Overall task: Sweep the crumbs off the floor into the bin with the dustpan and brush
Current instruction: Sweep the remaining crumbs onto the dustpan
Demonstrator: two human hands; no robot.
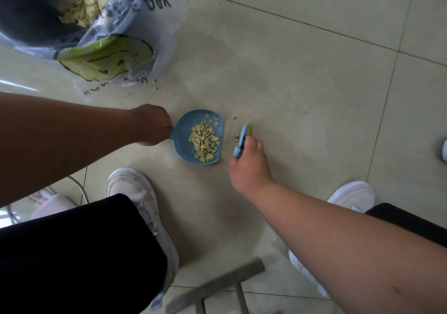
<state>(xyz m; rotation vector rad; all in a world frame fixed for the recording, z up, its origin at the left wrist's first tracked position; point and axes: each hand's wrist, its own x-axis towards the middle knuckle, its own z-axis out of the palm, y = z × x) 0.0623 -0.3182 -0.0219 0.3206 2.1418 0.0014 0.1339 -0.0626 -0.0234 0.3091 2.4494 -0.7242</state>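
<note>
The blue dustpan (202, 139) lies flat on the tiled floor (302, 76), a heap of yellow crumbs (205, 139) in it. The left hand (151, 125) has its grip closed round the dustpan's handle. Just right of the dustpan's open edge, the right hand (249, 166) grips the small blue brush (243, 138), a few crumbs beside it. Above-left of the dustpan stands the bag-lined bin (101, 31), crumbs inside.

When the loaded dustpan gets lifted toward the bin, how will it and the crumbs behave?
The blue dustpan looks like rigid moulded plastic, so probably stiff and light. The crumbs are loose dry chips heaped near its open lip, likely to slide out if that edge dips. The left hand grips only the short handle, so wobble seems possible.
</note>
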